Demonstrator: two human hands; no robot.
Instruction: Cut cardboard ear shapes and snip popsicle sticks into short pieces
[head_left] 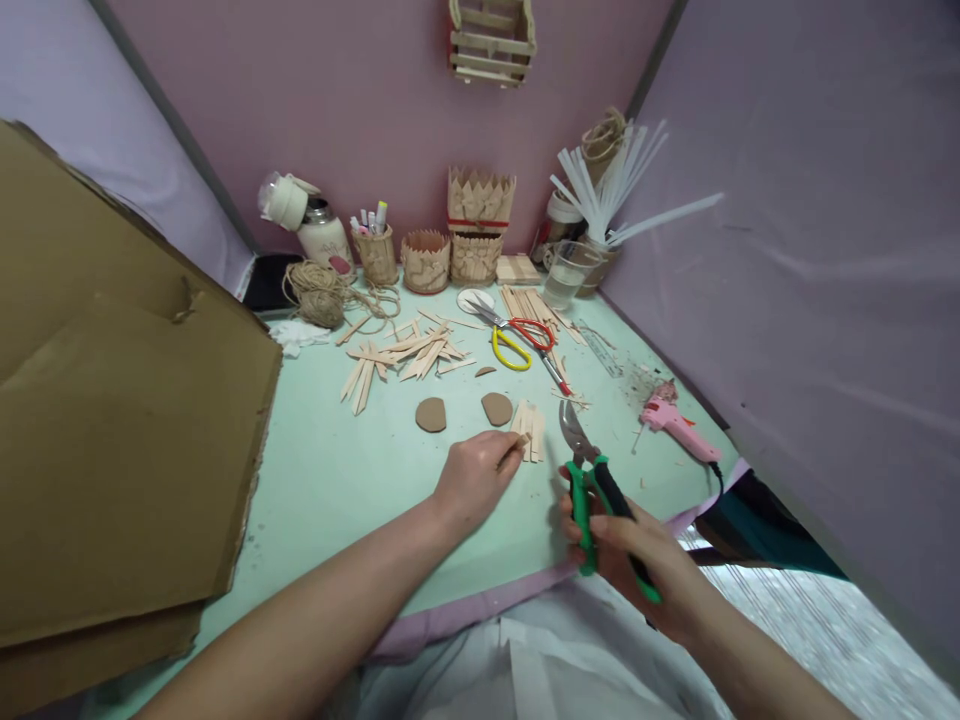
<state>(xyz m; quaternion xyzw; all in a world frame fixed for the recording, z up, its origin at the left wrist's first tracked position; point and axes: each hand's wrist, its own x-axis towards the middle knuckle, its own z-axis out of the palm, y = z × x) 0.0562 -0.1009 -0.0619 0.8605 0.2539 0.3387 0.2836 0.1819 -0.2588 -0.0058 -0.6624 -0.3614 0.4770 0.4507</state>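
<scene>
My right hand [637, 550] is wrapped round the green and black handles of pruning shears [585, 470], whose blades point away from me. Close to the shears, my left hand [476, 475] pinches a small piece of wooden stick [523, 439] between thumb and fingertips. Under and beside those fingertips lie several short flat wooden pieces [534, 420] in a row. Just beyond the left hand are two rounded brown cardboard pieces, one on the left [430, 414] and one on the right [496, 408].
Loose wooden sticks [420, 350], scissors [517, 335] and a twine ball [321, 295] lie farther back. A pink glue gun [679, 425] rests at right, near a plastic cup [568, 275]. Large cardboard [135, 400] stands at left. Decorated wooden holders [425, 262] line the back.
</scene>
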